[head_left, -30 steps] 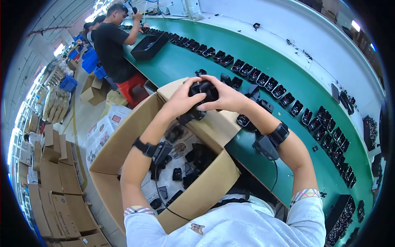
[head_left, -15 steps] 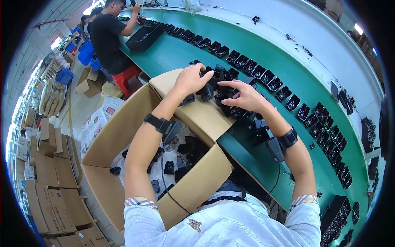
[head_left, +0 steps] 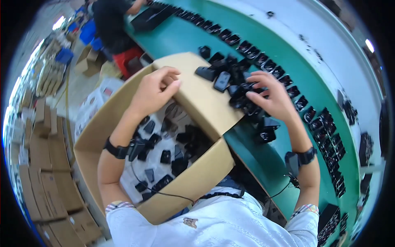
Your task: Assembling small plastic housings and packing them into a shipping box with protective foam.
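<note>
the left hand (head_left: pixel 155 88) rests on the inner flap of a big cardboard box (head_left: pixel 88 136), fingers curled loosely, its grip holding nothing that shows. the right hand (head_left: pixel 269 96) lies spread over a heap of small black parts (head_left: pixel 230 80) piled on the same flap and on the green table (head_left: pixel 288 173) edge; fingers are bent down onto the parts, but whether that grip has closed on one i cannot tell. more black parts (head_left: pixel 173 150) lie loose inside the box (on a pale lining). a row of black parts (head_left: pixel 317 119) runs along the table beyond. another person in a black shirt (head_left: pixel 109 18) stands at the far end.
</note>
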### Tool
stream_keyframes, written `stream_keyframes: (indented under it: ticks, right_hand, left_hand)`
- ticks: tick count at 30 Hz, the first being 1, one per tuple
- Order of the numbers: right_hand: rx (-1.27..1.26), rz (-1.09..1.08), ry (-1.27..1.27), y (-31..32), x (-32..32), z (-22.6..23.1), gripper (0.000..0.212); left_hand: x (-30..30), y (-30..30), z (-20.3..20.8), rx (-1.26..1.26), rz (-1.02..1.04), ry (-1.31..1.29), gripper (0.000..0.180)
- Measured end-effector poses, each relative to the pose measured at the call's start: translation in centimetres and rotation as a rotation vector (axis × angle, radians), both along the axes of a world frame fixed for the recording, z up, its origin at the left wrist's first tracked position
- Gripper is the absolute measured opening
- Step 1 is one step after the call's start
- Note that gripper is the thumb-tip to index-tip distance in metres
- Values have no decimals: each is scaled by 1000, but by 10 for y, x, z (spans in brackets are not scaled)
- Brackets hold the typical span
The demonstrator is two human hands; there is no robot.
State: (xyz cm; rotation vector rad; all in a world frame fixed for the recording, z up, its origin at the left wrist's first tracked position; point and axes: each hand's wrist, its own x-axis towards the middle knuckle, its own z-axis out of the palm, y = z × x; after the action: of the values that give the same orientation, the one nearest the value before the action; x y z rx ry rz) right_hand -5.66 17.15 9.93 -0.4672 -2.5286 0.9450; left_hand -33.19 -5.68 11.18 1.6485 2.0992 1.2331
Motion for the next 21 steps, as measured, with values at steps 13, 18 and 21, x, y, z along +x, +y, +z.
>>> stream_keyframes:
  ticks: [13,18,21]
  right_hand:
    - [426,723,-634,-195,-298,-98,58]
    - [146,508,-704,-198,-357,-203,98]
    - [9,377,-600,-231,-364,-235,101]
  left_hand:
    - [-117,-301,-217,-784,597,345,75]
    - [-107,-290,-239,-749,777,212,85]
    - [-104,-286,-251,-638,836,226,83]
